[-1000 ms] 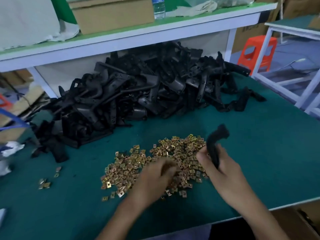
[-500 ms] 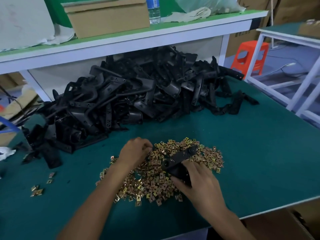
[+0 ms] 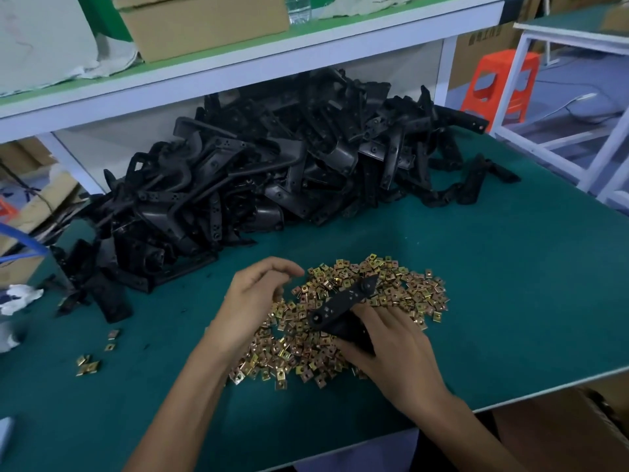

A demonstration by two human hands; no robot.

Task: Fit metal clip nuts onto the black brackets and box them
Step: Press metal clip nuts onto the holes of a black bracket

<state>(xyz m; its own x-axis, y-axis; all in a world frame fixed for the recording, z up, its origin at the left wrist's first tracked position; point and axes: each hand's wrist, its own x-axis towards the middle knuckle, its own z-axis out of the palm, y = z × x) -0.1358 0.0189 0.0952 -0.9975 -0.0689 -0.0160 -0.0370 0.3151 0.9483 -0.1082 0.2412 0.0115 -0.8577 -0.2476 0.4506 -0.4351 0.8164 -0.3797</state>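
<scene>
A heap of gold-coloured metal clip nuts (image 3: 401,294) lies on the green table (image 3: 510,284) near its front edge. My right hand (image 3: 391,349) grips one black bracket (image 3: 343,306) that lies slanted over the heap, its holed arm pointing up and to the right. My left hand (image 3: 258,298) hovers at the heap's left side with fingers curled down onto the nuts; whether it pinches one is hidden. A large pile of black brackets (image 3: 272,172) fills the back of the table.
A few stray clip nuts (image 3: 88,364) lie at the front left. A white shelf (image 3: 238,73) overhangs the bracket pile and carries a cardboard box (image 3: 204,22). An open cardboard box (image 3: 578,434) sits below the table's front right edge. An orange stool (image 3: 500,83) stands far right.
My right hand has brought the bracket down from upright until it lies over the nuts. My left hand moved from the heap's front to its left side.
</scene>
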